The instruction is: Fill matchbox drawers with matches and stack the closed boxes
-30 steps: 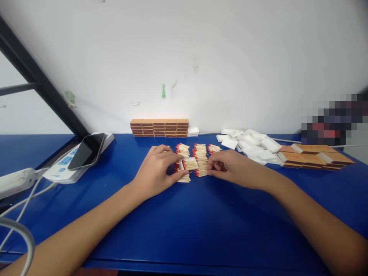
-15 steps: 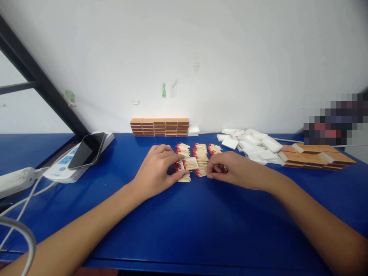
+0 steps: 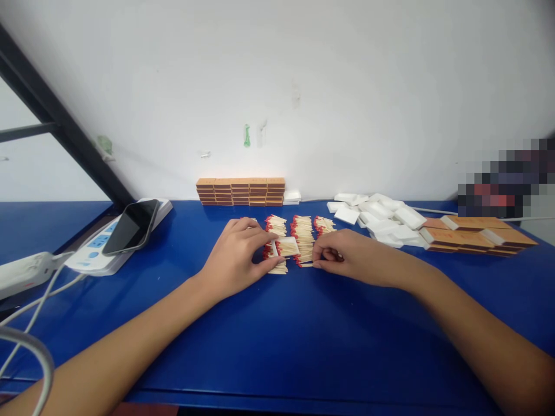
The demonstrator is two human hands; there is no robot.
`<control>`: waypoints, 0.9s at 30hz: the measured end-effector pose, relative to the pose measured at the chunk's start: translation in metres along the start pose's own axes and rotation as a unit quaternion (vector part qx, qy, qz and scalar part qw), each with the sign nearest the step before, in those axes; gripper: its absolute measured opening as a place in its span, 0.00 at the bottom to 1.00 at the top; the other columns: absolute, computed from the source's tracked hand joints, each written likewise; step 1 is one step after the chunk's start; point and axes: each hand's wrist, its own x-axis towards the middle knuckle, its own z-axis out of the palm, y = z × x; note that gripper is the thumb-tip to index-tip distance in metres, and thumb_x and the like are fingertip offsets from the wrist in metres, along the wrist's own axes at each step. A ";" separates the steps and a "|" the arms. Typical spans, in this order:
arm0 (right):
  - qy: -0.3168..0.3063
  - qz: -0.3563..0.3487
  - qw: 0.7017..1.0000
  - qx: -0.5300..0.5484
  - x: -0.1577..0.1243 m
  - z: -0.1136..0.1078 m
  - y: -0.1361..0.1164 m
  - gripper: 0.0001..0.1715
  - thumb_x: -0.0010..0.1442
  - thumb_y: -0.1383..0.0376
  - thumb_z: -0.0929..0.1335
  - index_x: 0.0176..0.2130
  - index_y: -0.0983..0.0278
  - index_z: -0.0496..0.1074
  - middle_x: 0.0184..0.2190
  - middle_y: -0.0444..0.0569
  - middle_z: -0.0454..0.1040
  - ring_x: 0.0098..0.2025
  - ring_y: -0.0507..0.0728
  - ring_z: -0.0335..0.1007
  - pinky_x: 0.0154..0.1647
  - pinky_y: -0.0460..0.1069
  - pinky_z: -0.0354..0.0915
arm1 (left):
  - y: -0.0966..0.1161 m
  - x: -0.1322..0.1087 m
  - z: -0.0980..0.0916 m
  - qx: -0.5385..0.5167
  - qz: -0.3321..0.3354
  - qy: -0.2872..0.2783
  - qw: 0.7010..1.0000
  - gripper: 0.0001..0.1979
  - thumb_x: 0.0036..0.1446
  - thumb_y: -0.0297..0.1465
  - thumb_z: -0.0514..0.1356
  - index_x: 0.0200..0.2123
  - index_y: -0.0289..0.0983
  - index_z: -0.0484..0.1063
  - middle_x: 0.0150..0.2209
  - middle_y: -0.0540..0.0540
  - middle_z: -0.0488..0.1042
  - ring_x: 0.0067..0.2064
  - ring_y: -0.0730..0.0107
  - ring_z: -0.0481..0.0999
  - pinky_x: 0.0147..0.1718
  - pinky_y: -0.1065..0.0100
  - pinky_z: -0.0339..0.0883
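Between thumb and fingers, my left hand (image 3: 240,248) grips a small white matchbox tray (image 3: 297,245) by its left end. Wooden matches (image 3: 286,248) with red heads lie inside the tray. Just to the right, a row of matches (image 3: 304,231) is spread on the table. My right hand (image 3: 340,254) has thumb and forefinger pinched at the right end of a match (image 3: 306,265) at the near end of that row. More match rows lie behind the tray (image 3: 276,223) and behind my right hand (image 3: 323,223).
Stacked matchboxes (image 3: 240,192) stand against the wall, with white trays (image 3: 292,197) beside them. A pile of white trays (image 3: 379,216) and more matchboxes (image 3: 477,236) lie at right. At left, a phone (image 3: 132,226) rests on a power strip (image 3: 99,263) with cables.
Both hands stay almost where they were. The near match at my right fingertips now sits slightly apart from its row. The tray remains in my left hand.
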 end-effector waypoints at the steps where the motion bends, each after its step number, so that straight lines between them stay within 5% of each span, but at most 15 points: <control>1: -0.007 0.004 1.000 0.009 -0.001 -0.002 -0.001 0.06 0.64 0.65 0.68 0.35 0.62 0.76 0.28 0.44 0.72 0.28 0.52 0.63 0.30 0.48 0.57 | 0.000 0.000 0.000 0.000 0.000 0.000 1.000 0.17 0.64 0.39 0.69 0.50 0.35 0.80 0.36 0.46 0.82 0.47 0.55 0.77 0.48 0.55 0.64; 6: 0.033 0.003 0.997 0.070 -0.004 -0.008 -0.011 0.11 0.66 0.57 0.69 0.37 0.60 0.77 0.26 0.42 0.69 0.27 0.52 0.60 0.28 0.48 0.56 | 0.001 -0.001 0.001 -0.003 -0.001 -0.004 1.000 0.17 0.64 0.39 0.69 0.51 0.36 0.79 0.36 0.45 0.82 0.48 0.54 0.77 0.49 0.54 0.65; 12: 0.145 -0.034 0.986 0.069 0.000 0.007 -0.019 0.08 0.67 0.61 0.68 0.36 0.60 0.76 0.24 0.40 0.67 0.26 0.51 0.61 0.30 0.48 0.58 | 0.009 -0.004 0.004 -0.030 0.018 -0.003 0.999 0.19 0.61 0.38 0.71 0.51 0.36 0.79 0.37 0.45 0.82 0.48 0.54 0.77 0.50 0.53 0.66; 21: 0.206 -0.028 0.978 0.033 -0.001 0.005 -0.020 0.11 0.68 0.58 0.69 0.36 0.60 0.77 0.24 0.41 0.67 0.26 0.52 0.61 0.30 0.49 0.57 | 0.011 -0.003 0.003 -0.041 0.002 -0.007 0.999 0.17 0.62 0.39 0.70 0.51 0.37 0.79 0.37 0.46 0.83 0.48 0.55 0.77 0.50 0.54 0.66; 27: 0.132 -0.004 0.991 -0.021 -0.005 -0.010 -0.006 0.10 0.65 0.60 0.69 0.34 0.61 0.77 0.25 0.44 0.70 0.28 0.53 0.63 0.30 0.49 0.56 | 0.001 -0.002 0.003 -0.008 -0.032 0.016 0.999 0.16 0.63 0.42 0.70 0.49 0.38 0.81 0.38 0.45 0.83 0.48 0.55 0.77 0.47 0.55 0.66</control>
